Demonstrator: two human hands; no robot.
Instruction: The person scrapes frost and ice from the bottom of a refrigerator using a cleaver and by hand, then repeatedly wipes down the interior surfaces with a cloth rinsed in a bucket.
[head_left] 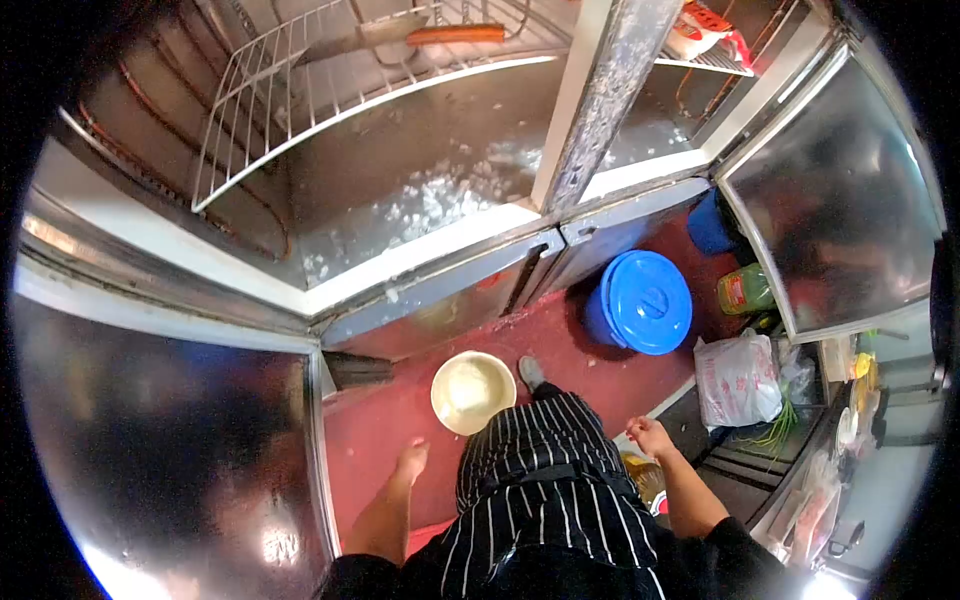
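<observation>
My left hand hangs over the red floor, left of a cream basin, touching nothing; its fingers look loosely bent and empty. My right hand is held out at my right side, fingers half curled and a little apart, with nothing visible in it. The basin stands on the floor by my shoe and looks pale inside. Before me is an open steel fridge or freezer, with white ice bits scattered on its bottom. A knife with an orange-brown handle lies on the wire rack above.
Open steel doors stand at left and right. A lidded blue bucket sits on the floor ahead right. Farther right are a white plastic bag, green onions and a cluttered counter. A post divides the cabinet opening.
</observation>
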